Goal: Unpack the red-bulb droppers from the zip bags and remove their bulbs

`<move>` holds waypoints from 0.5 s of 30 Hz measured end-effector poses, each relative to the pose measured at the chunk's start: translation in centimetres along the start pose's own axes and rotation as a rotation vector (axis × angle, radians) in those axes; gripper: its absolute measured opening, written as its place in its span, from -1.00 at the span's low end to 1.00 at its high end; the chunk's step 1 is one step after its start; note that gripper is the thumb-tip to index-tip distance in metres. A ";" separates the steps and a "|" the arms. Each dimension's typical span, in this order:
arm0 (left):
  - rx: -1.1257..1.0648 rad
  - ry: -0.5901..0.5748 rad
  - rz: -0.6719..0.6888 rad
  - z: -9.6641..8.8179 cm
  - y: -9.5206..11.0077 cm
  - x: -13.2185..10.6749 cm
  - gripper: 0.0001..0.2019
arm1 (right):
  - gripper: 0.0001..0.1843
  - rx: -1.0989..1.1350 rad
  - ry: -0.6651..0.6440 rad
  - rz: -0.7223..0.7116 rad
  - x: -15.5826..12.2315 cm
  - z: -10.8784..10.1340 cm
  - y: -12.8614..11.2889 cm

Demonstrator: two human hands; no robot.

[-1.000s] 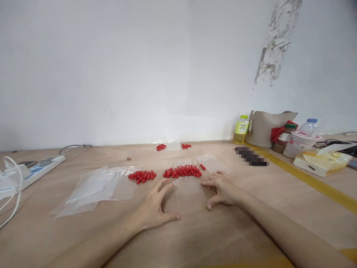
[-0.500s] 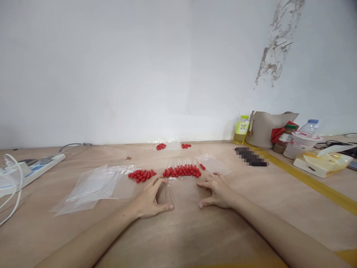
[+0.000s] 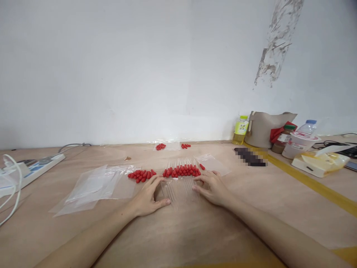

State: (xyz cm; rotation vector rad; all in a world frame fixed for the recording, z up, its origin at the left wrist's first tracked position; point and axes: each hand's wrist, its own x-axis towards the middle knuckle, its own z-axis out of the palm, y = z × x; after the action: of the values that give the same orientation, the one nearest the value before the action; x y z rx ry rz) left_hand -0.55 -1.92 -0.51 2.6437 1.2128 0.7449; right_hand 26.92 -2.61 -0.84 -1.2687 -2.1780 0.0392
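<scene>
A bunch of clear glass dropper tubes [image 3: 180, 188] lies on the wooden table, between my two hands. My left hand [image 3: 147, 195] cups the bunch's left side, fingers curved and spread, thumb resting on the table. My right hand [image 3: 210, 186] presses against the right side with its fingers stretched toward the tubes. Just beyond the bunch lies a row of assembled droppers with red rubber bulbs [image 3: 182, 171]. To the left of that row sits a loose pile of red bulbs [image 3: 141, 175]. Neither hand has lifted anything.
Clear plastic bags [image 3: 95, 188] lie at the left, another bag [image 3: 213, 163] at the right. More red bulbs [image 3: 161, 146] lie by the wall. A power strip [image 3: 30, 171] with cables is far left. A beige bag [image 3: 264, 128], bottles [image 3: 241, 130] and containers stand far right.
Both hands have slid inward and slightly away from me, pushing the glass tubes into a tighter bunch. The right thumb has tucked in.
</scene>
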 end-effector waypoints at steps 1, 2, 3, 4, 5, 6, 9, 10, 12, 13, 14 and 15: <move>-0.007 -0.014 0.007 0.0 0.3 -0.1 -0.44 | -0.77 -0.001 0.023 0.010 0.4 0.2 -0.5; -0.016 -0.031 0.011 0.0 0.7 -0.3 -0.44 | -0.82 -0.011 0.028 -0.004 1.0 0.4 -1.2; -0.027 -0.050 0.010 0.1 1.0 -0.4 -0.42 | -0.85 -0.027 0.020 -0.037 1.6 0.7 -1.8; -0.041 -0.068 0.008 0.3 1.5 -0.6 -0.40 | -0.86 -0.048 0.007 -0.078 2.3 0.9 -2.5; -0.054 -0.084 0.007 0.5 1.9 -0.7 -0.36 | -0.87 -0.068 -0.014 -0.119 3.1 1.2 -3.2; -0.065 -0.097 0.006 0.6 2.3 -0.8 -0.33 | -0.85 -0.091 -0.029 -0.147 4.0 1.5 -3.9; -0.094 -0.119 0.020 1.1 3.4 -1.0 -0.33 | -0.80 -0.188 -0.117 -0.135 6.9 2.8 -5.7; -0.100 -0.123 0.031 1.2 3.6 -1.1 -0.36 | -0.80 -0.234 -0.169 -0.126 7.8 3.3 -6.2; -0.110 -0.126 0.055 1.3 3.8 -1.1 -0.39 | -0.83 -0.259 -0.207 -0.124 9.6 4.3 -7.0; -0.112 -0.130 0.062 1.4 3.7 -1.1 -0.39 | -0.85 -0.267 -0.225 -0.119 10.3 4.8 -7.3; -0.111 -0.136 0.059 1.4 3.6 -1.2 -0.38 | -0.85 -0.273 -0.242 -0.111 11.0 5.3 -7.6; -0.108 -0.145 0.049 1.5 3.5 -1.2 -0.38 | -0.85 -0.280 -0.262 -0.097 11.6 5.8 -7.7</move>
State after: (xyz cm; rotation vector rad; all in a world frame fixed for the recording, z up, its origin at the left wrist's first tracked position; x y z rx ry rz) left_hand 1.83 -5.00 -1.12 2.5965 1.0449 0.5960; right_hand 13.79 3.99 2.56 -1.3705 -2.5380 -0.1526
